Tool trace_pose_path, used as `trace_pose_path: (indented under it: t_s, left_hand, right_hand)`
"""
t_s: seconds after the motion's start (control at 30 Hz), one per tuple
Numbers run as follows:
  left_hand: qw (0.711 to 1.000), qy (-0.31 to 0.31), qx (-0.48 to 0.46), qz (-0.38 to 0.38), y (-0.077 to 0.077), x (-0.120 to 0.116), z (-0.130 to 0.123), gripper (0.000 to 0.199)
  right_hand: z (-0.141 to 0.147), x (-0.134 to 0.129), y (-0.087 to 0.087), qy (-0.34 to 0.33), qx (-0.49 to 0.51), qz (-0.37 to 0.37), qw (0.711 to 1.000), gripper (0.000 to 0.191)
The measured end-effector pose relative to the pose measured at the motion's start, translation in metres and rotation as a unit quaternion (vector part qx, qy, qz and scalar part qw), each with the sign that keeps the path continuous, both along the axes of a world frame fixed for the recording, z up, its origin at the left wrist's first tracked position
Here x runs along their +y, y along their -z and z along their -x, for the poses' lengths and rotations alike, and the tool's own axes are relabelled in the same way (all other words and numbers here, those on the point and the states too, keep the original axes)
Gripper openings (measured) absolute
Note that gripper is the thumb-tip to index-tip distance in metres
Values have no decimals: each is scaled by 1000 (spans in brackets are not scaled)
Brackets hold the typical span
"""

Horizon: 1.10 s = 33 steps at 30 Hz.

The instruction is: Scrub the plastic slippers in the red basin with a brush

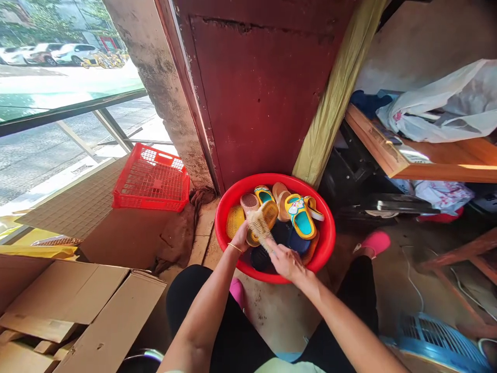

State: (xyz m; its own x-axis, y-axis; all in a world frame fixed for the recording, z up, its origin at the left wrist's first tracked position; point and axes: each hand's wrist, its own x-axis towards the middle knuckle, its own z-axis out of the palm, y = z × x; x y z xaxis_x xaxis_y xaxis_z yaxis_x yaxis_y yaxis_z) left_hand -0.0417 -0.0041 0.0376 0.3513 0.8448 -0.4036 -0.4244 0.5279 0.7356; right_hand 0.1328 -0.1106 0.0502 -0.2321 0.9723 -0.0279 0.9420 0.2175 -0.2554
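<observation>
My left hand (240, 237) is closed on the edge of a yellow slipper (271, 211), tilted over the red tub (328, 248). In my right hand (288, 261) is a pale scrub brush (259, 226), lying against or just over that slipper and partly covering it. Several more shoes fill the tub. A yellow slipper with a turquoise insole (305, 225) rests at the right, with a tan shoe (280, 196) behind it. To the left are a pinkish-brown shoe (249, 201) and another yellow one (234, 223). Dark shoes (261, 257) lie lower down.
A red door (260, 98) stands right behind the tub. At left are a red plastic crate (153, 178) and cardboard boxes (77, 305). A wooden desk (435, 160) juts in at right, above a blue fan (438, 342) on the floor.
</observation>
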Motion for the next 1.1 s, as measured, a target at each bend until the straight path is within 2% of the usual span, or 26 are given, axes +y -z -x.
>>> trace_pose_path:
  t_s: [0.07,0.13,0.27,0.33,0.4,0.53,0.63,0.7,0.83,0.97,1.1]
  left_hand:
    - [998,6,-48,26,-3,0,-3,57]
    - [997,21,-56,51,-5,-1,-2,54]
    - [995,32,-33,84,-5,-5,3,45]
    - [996,21,-36,82,-4,-6,3,45]
    - [996,12,-48,75,-2,-4,3,45]
    - [994,-48,-88,49,1,6,2,37]
    - [989,-86,-116,24,0,10,0,31]
    - [991,-73,-115,13,-3,8,-4,31]
    - [990,-55,-123,-51,-17,-8,-25,43]
    - [982,-78,-141,-100,-32,-23,-45,67]
    - [983,-93,-115,-111,-37,-24,-52,64]
  right_hand:
    - [14,-5,1,-22,-13,-10,1000,60]
    - [10,6,-2,14,-31,-24,999,61]
    - [-31,49,-17,138,-20,-20,990,56]
    - [-43,60,-21,164,-2,-18,986,55]
    - [-38,54,-19,140,9,-27,990,56]
    - [0,10,3,-3,27,-9,1000,58]
    - [11,-15,16,-59,108,-17,992,60]
    - [5,-17,16,-31,187,-55,980,66]
    - [-8,3,0,93,267,-148,948,94]
    - [3,19,-14,91,251,-215,939,110]
    - [18,21,-14,91,213,-253,939,102]
